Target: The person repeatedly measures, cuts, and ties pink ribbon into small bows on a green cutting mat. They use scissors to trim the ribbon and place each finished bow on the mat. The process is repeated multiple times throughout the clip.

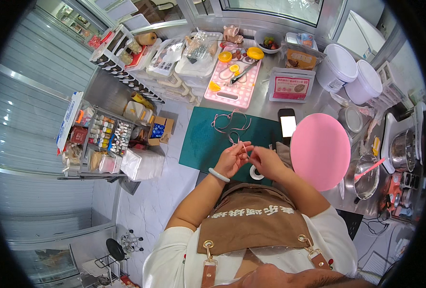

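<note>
Over the green cutting mat, my two hands meet close together. My left hand, with a pale bangle on its wrist, pinches a thin pink ribbon. Loose loops of that ribbon trail across the mat beyond my fingers. My right hand has its fingertips pinched at the ribbon near my left fingers; the exact grip point is too small to see. A white tape roll lies just below my hands, partly covered by my right hand.
A pink round board and a phone are at the right. Beyond the mat, a pink chopping board bears cut oranges and a knife. Further right stand white tubs and a metal bowl with a pink spatula.
</note>
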### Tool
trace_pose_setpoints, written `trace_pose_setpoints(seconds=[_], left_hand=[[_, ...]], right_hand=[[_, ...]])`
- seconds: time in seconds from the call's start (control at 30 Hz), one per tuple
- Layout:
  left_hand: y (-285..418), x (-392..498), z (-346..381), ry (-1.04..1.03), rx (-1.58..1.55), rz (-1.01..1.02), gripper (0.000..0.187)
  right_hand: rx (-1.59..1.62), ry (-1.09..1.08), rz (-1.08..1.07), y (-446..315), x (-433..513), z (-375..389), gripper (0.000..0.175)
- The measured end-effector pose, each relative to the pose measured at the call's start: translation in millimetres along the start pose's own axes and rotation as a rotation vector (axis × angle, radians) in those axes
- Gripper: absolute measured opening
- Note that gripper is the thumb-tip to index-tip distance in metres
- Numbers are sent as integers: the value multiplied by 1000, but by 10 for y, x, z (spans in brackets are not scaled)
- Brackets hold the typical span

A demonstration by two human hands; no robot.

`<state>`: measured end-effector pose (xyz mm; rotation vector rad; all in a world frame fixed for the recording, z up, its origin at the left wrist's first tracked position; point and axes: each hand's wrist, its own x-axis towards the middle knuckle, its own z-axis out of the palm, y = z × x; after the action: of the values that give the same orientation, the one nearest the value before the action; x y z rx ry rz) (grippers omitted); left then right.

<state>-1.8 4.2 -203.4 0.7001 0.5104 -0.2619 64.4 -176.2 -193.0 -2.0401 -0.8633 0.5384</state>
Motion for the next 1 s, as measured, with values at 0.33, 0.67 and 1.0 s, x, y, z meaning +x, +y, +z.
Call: trace_pose_setpoints(seconds=[0.33, 0.67, 1.0], left_hand=[[1099, -844, 855, -407, 1196, 228, 16], [1624, -1273, 71, -177, 1117, 137, 10], [1030, -320, -39, 65, 1309, 457, 31]], right_hand=[[321, 136, -384, -597, -144, -649, 35], [261, -230, -101, -627, -115, -1693, 13], [-66, -110, -235, -993, 100, -2019, 23]])
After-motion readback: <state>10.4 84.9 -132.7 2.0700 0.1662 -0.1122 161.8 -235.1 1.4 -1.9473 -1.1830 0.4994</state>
